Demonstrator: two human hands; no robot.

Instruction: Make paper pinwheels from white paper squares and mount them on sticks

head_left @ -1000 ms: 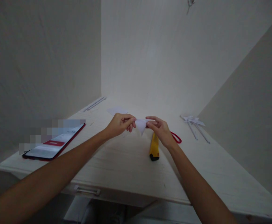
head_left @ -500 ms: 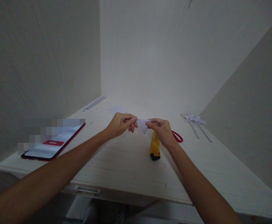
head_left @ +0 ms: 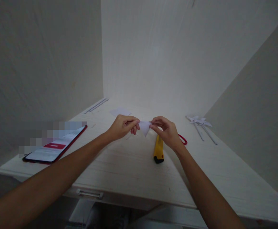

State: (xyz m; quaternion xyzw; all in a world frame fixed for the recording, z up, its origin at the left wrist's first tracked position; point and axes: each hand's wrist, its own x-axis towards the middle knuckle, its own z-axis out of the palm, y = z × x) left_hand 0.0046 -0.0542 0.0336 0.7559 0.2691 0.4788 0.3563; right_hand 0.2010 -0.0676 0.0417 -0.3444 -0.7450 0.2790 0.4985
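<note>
A small white piece of paper [head_left: 144, 128], folded to a triangle with its tip down, is held above the desk between both hands. My left hand [head_left: 124, 125] pinches its left corner between thumb and fingers. At the right corner, my right hand [head_left: 165, 128] has its thumb and fingertips closed on the paper. Below the right hand lies a yellow box cutter [head_left: 158, 151] with a black end; its far part is hidden by the hand. A red loop handle [head_left: 183, 140], perhaps of scissors, shows just right of that hand.
On the white desk [head_left: 129, 171], a phone [head_left: 55, 148] in a red case lies at left. Thin white paper sticks [head_left: 97, 105] rest at the back left, near a flat paper sheet [head_left: 119, 112]. Paper pinwheels [head_left: 199, 121] on sticks lie at right. Walls enclose the desk's back and sides.
My right hand has shifted slightly and its fingers are more arched at the paper's corner. The paper triangle has moved a little left. My left hand keeps its pinch.
</note>
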